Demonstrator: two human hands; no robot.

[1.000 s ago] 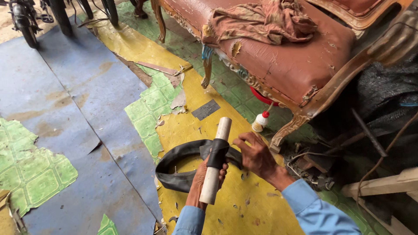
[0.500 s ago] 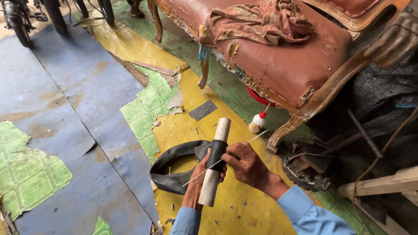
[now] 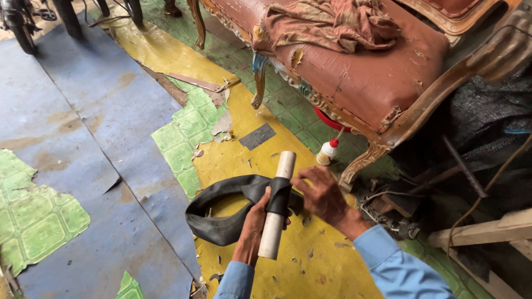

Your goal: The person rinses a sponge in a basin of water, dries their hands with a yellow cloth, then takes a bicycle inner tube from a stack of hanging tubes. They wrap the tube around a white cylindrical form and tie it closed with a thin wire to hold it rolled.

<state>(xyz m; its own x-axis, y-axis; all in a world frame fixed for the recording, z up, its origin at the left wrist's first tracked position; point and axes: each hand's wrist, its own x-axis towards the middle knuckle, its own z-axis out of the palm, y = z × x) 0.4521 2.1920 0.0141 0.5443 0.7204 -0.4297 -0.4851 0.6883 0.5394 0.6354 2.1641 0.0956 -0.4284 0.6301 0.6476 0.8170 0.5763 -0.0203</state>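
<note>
My left hand (image 3: 252, 230) grips a pale cylindrical pipe (image 3: 275, 221) and holds a black rubber inner tube (image 3: 221, 213) draped across it. The tube's loop hangs down to the left above the yellow floor. My right hand (image 3: 321, 194) is at the right side of the pipe, fingers bent and touching the rubber where it wraps over the pipe. Whether a small object is pinched in those fingers cannot be made out. Both forearms wear blue sleeves.
A small white glue bottle with a red cap (image 3: 328, 151) stands on the floor by a carved wooden leg (image 3: 363, 160) of a worn red upholstered bench (image 3: 366, 72). Wires and scrap (image 3: 388, 213) lie to the right. Torn floor covering (image 3: 183, 138) and wheels (image 3: 22, 27) lie at left.
My right hand has moved in from the tube's right side to the wrapped spot on the pipe. A thin light strand it held half a second ago is no longer visible.
</note>
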